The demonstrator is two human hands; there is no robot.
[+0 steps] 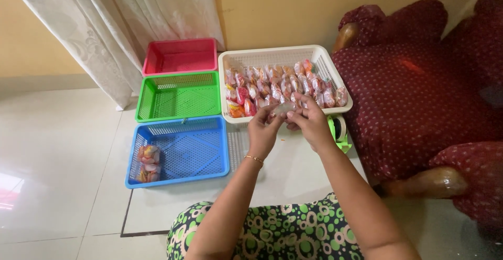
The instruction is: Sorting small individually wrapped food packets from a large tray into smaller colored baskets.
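My left hand and my right hand meet over the front edge of a white basket, both pinching one small clear plastic packet. The white basket holds several small packets with red, orange and yellow contents. A gold bangle sits on my left wrist. To the left, a blue basket has two filled packets lying in its left corner.
A green basket and a pink basket lie behind the blue one, both holding nothing. A green tape dispenser stands by my right hand. A dark red armchair fills the right side. A curtain hangs at the back left.
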